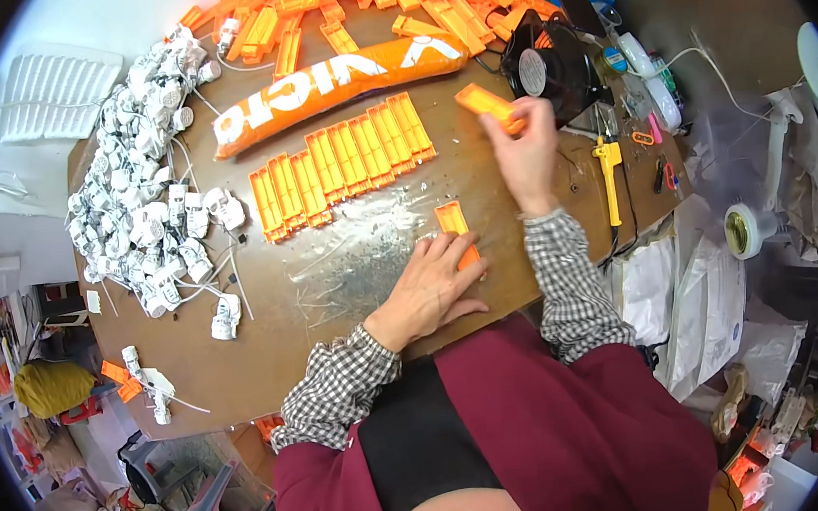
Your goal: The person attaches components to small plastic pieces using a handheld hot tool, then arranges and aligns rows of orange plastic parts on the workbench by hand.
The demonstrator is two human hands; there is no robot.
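Observation:
My right hand (528, 153) is raised over the right side of the table, fingers and thumb pinching one end of a narrow orange plastic tray (483, 100). Close to the front edge, my left hand (431, 288) rests on the tabletop with its fingers curled over a second orange plastic tray (451, 218), whose far end sticks out past the fingertips. Ahead of the left hand, a slanting row of several matching orange trays (343, 164) lies side by side, hollow side up.
An orange tube-shaped bag (336, 87) lies behind the row, with a heap of orange trays (348, 8) beyond. White corded parts (154, 180) pile up on the left. A black fan (548, 68) and a yellow soldering iron (610, 179) are at the right of the brown table (270, 336).

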